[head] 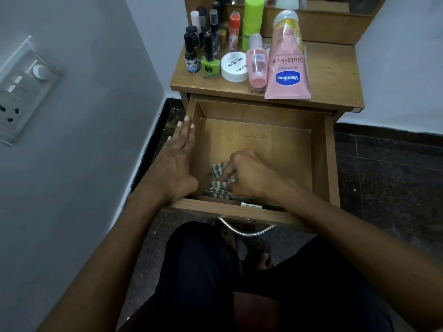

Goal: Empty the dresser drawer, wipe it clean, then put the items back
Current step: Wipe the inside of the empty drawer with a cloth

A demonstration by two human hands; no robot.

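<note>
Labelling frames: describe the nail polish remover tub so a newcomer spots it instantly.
On the wooden dresser top, above the open drawer, look along the front row of cosmetics. The tub sits between the green nail polish bottle and the pink bottle: the only low, round, white container, its lid printed "NAIL POLISH".

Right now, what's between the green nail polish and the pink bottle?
The white nail polish remover jar sits between the green nail polish and the pink bottle, seen in the head view.

cloth (219,179) in drawer (321,159), bottles (256,63) on dresser top (335,75)
</note>
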